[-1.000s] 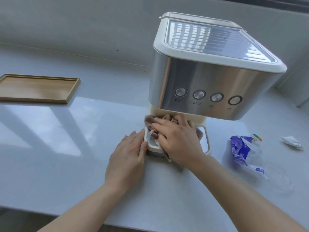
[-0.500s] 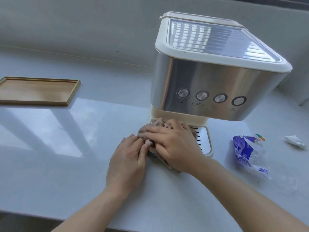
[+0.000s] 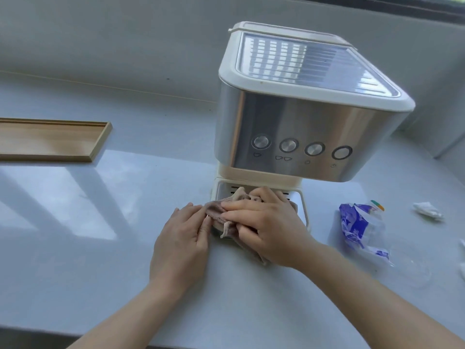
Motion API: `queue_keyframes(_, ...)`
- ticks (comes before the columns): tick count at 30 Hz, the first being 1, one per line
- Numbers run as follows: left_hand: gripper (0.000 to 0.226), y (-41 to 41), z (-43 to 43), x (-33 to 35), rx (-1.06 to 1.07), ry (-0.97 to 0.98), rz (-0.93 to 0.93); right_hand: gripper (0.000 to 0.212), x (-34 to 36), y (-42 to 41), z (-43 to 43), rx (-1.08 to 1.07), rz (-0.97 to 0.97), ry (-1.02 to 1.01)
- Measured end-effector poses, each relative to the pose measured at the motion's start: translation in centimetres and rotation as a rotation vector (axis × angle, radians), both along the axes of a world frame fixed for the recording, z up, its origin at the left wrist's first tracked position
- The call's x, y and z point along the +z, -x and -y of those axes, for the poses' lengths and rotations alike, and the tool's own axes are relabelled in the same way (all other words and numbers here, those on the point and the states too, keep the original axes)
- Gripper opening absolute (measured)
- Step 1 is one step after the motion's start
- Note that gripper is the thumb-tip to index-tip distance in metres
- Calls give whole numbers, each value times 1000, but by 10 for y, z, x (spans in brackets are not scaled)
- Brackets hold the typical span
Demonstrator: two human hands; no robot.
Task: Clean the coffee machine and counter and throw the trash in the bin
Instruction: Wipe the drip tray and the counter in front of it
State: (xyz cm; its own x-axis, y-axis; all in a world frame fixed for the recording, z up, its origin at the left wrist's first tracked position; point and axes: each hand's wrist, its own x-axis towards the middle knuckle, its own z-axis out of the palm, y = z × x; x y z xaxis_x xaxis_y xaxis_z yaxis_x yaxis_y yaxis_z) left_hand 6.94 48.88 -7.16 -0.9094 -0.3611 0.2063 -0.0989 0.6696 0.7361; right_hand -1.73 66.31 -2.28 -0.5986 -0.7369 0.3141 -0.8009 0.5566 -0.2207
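A steel and cream coffee machine [image 3: 297,127] stands on the grey counter [image 3: 105,248]. Its cream drip tray [image 3: 300,201] juts out at the front. My right hand [image 3: 269,227] presses a brownish cloth [image 3: 216,210] onto the tray's front left part. Flat on the counter lies my left hand [image 3: 180,243], its fingertips touching the tray's left front corner and the cloth's edge. To the right of the machine lie a crumpled blue and clear plastic wrapper [image 3: 357,227] and a small white crumpled tissue [image 3: 427,210].
A shallow wooden tray [image 3: 50,139] lies at the left of the counter. A clear plastic lid or cup [image 3: 415,270] rests near the wrapper. The wall runs behind the machine, and the counter's front edge is just below my forearms.
My right hand has slid the cloth across the drip tray toward its left front corner, uncovering the tray's right side. My left hand has stayed against the tray's left edge.
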Motion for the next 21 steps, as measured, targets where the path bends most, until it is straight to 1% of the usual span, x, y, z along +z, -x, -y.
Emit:
queue_keyframes(1, 31, 0, 0, 0, 5, -3, 2, 33, 2, 6, -7, -13, 17, -3)
queue_keyframes(3, 32, 0, 0, 0, 14, -16, 5, 32, 3, 18, -18, -112, 17, -3)
queue_keyframes(8, 32, -1, 0, -1, 25, -23, 3, 18, -8, 26, -44, -357, -122, 99)
queue_keyframes(10, 32, 0, 0, -2, 27, -21, 8, 15, -12, 19, -51, -398, -173, 153)
queue_keyframes(13, 33, 0, 0, -1, 23, -15, 13, 15, -11, 3, -52, -434, -183, 176)
queue_keyframes(17, 31, 0, -1, 0, 25, -17, 26, 13, -14, -11, -45, -494, -193, 127)
queue_keyframes(21, 32, 1, -1, 0, 20, -13, 33, 14, -13, -19, -36, -544, -260, 64)
